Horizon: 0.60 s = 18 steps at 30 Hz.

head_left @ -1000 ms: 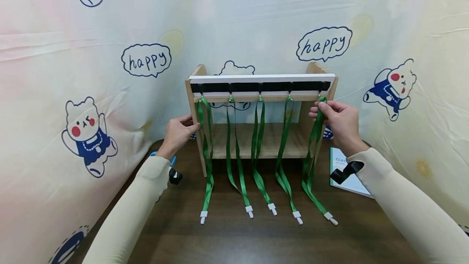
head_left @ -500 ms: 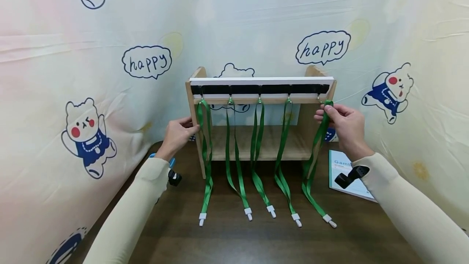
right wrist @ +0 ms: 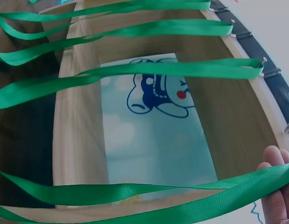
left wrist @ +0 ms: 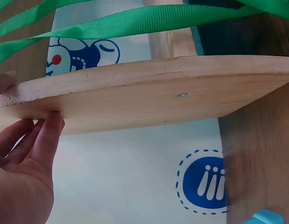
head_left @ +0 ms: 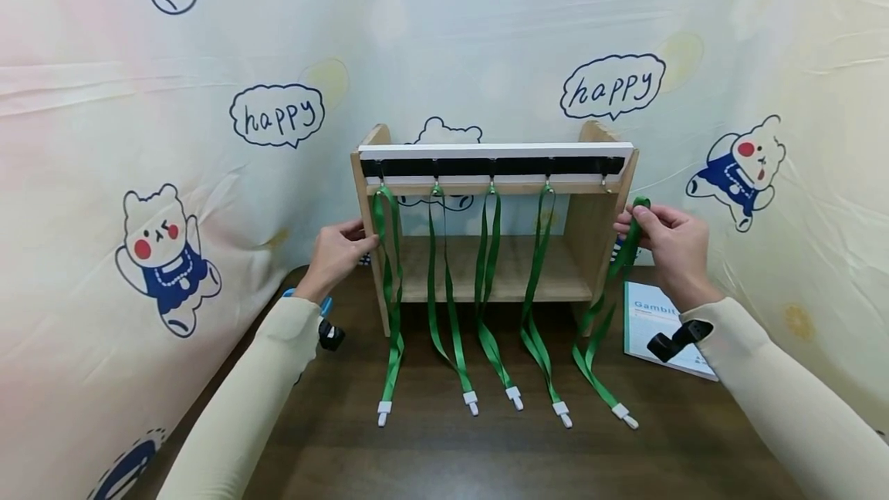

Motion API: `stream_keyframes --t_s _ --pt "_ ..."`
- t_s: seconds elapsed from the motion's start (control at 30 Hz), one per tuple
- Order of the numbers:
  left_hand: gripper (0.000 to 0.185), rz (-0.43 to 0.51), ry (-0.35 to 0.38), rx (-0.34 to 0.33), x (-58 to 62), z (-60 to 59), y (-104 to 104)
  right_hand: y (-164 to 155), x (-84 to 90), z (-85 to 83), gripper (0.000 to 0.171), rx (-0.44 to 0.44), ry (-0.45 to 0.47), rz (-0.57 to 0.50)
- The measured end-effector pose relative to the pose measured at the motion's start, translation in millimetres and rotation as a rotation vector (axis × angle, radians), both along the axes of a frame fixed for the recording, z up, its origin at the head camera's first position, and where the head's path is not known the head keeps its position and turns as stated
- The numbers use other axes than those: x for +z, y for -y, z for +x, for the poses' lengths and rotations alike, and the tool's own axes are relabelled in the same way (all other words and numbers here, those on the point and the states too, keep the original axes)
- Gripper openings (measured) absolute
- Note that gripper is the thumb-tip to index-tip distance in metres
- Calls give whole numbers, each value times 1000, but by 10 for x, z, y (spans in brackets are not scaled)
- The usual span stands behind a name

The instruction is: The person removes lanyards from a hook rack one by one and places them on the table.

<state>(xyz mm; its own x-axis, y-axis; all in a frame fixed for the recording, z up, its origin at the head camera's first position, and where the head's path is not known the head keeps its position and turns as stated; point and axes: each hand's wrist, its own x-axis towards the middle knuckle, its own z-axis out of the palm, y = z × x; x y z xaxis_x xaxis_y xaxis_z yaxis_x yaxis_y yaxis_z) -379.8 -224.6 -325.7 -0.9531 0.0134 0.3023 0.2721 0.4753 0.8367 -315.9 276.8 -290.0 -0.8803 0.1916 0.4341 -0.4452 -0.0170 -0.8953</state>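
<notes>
My right hand (head_left: 677, 253) pinches the top loop of a green lanyard (head_left: 628, 249) just right of the wooden shelf (head_left: 486, 292). That loop is off the rightmost hook (head_left: 603, 182), while its white clip (head_left: 625, 415) lies on the table. Several other green lanyards (head_left: 535, 284) hang from hooks along the black strip (head_left: 493, 167) on the shelf's front rail. With thumb in front and fingers behind, my left hand (head_left: 336, 259) grips the shelf's left side panel (left wrist: 135, 93). In the right wrist view, the held lanyard (right wrist: 219, 205) crosses the fingers (right wrist: 274, 205).
A white and blue booklet (head_left: 656, 322) lies on the dark brown table (head_left: 472, 461), right of the shelf. A blue object (left wrist: 265, 218) sits near my left wrist. Printed cloth (head_left: 444, 45) hangs close behind and at both sides.
My right hand has drawn the lanyard's loop off the rightmost hook and carried it right and slightly down. My left hand stays on the side panel.
</notes>
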Motion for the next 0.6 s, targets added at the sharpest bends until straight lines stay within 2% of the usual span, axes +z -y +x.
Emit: stream_keyframes --t_s 0.2,0.43,0.6 --pt "62 0 -1 2 -20 4 17 -68 -88 -17 29 -2 -4 -27" --pt "62 -7 5 3 -24 8 5 -172 -239 30 29 -34 50 14" --pt "63 -3 8 -3 -1 -5 7 -234 -293 95 34 -17 38 1"
